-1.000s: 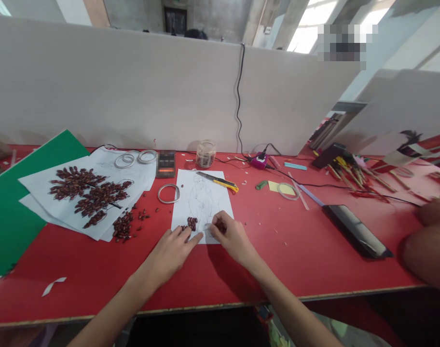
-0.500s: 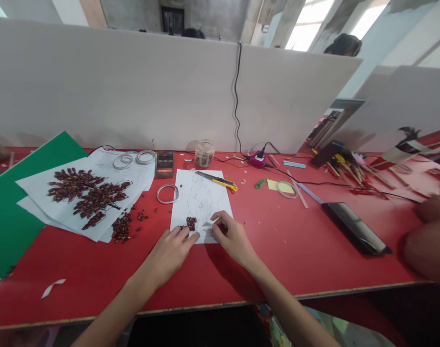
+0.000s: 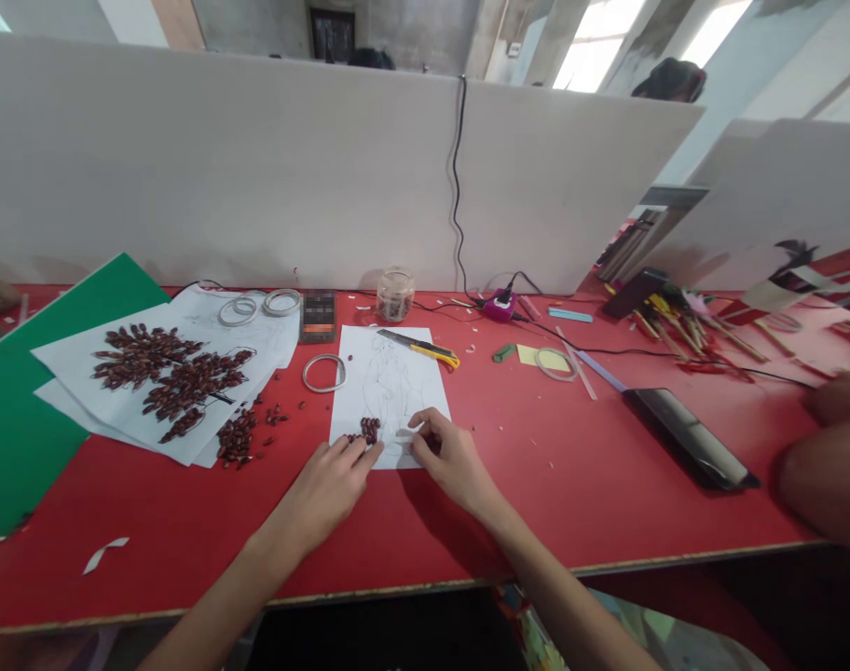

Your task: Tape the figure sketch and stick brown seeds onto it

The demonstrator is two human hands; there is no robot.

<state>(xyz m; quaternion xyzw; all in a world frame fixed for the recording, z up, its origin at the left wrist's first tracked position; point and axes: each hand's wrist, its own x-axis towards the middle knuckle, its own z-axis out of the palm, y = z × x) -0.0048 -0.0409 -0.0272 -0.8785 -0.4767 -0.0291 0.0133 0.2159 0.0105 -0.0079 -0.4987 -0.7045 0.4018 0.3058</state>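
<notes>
A white sheet with a pencil drawing [image 3: 355,373] lies on the red table. Near its lower left, a small patch of dark red-brown seeds [image 3: 370,430] sits on the drawing. My left hand [image 3: 339,471] rests on the sheet's lower edge beside these seeds, fingers stretched out, thumb apart. Over the lower right of the sheet, my right hand [image 3: 447,457] is pinched at thumb and forefinger. Something small and pale shows at those fingertips, too small to name. A yellow utility knife [image 3: 425,350] lies across the top of the sheet.
Loose seeds [image 3: 235,438] lie left of the sheet, near papers bearing seed-covered tree shapes [image 3: 180,382]. Tape rolls [image 3: 324,358], a glass jar [image 3: 395,296] and a purple power adapter [image 3: 499,306] stand behind. A black case [image 3: 687,438] and another person's arm [image 3: 827,475] are at right.
My left hand has shifted very slightly, its fingers still by the seeds. The right hand keeps its pinch in nearly the same place, with the pale bit now plainer at its fingertips.
</notes>
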